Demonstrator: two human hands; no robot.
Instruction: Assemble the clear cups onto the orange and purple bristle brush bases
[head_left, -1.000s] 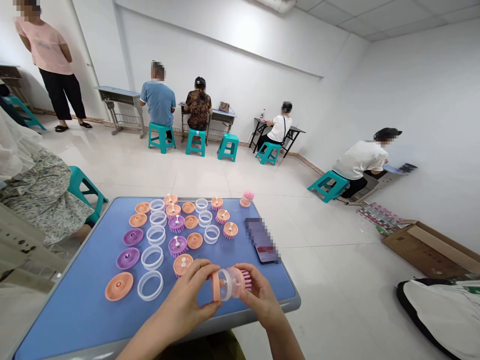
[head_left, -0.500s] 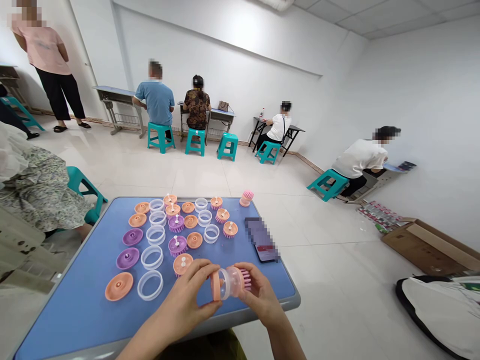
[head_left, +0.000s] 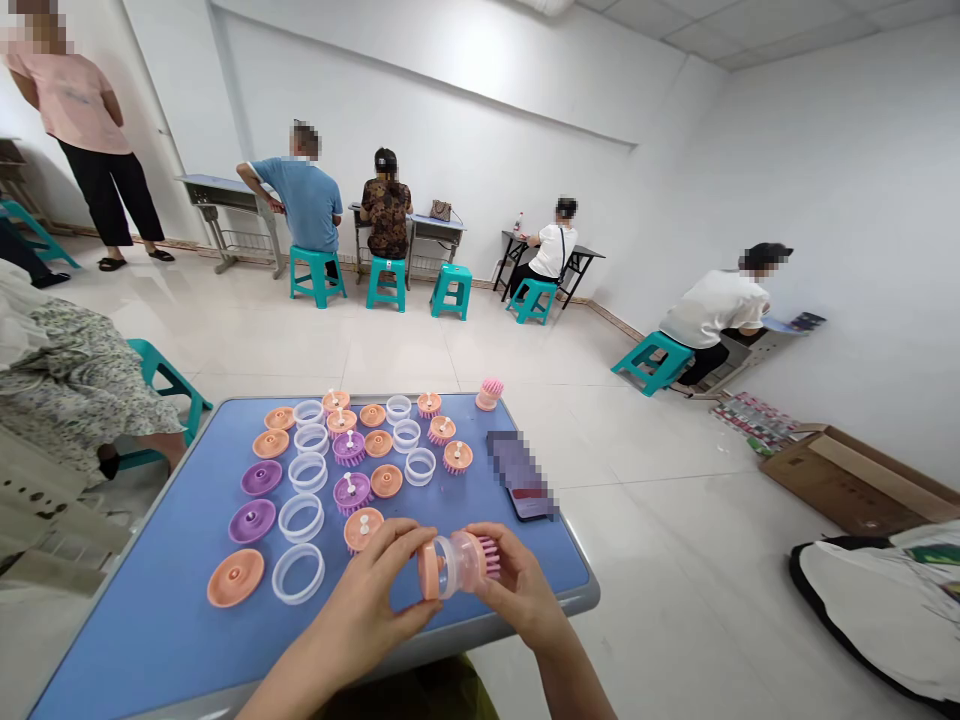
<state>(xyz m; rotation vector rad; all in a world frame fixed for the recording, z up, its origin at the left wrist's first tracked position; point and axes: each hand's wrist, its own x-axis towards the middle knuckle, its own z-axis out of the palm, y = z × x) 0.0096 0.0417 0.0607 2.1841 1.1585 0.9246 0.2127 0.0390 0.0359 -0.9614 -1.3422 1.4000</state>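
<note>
Both my hands hold a small round brush assembly (head_left: 457, 564) above the near edge of a blue table (head_left: 161, 625). My left hand (head_left: 367, 580) grips its orange base, and my right hand (head_left: 517, 575) grips its pink bristled head, with a clear plastic ring (head_left: 447, 566) between them. Spread on the table are clear rings (head_left: 298, 574), flat orange discs (head_left: 235, 578), purple discs (head_left: 252, 521), and purple bristled heads (head_left: 352, 492). An orange bristled head (head_left: 363, 529) lies closest to my left hand. A pixelated phone (head_left: 521, 476) lies near the right edge.
A pink brush (head_left: 489, 394) stands at the table's far edge. A seated person in a floral skirt (head_left: 75, 400) is at left. Several co-workers sit on teal stools (head_left: 451, 291) along the walls. A cardboard box (head_left: 855, 480) and a white bag (head_left: 874, 610) lie at right.
The whole view has drifted slightly up and left. My hands keep the same hold on the brush assembly, and the parts on the table have not visibly moved.
</note>
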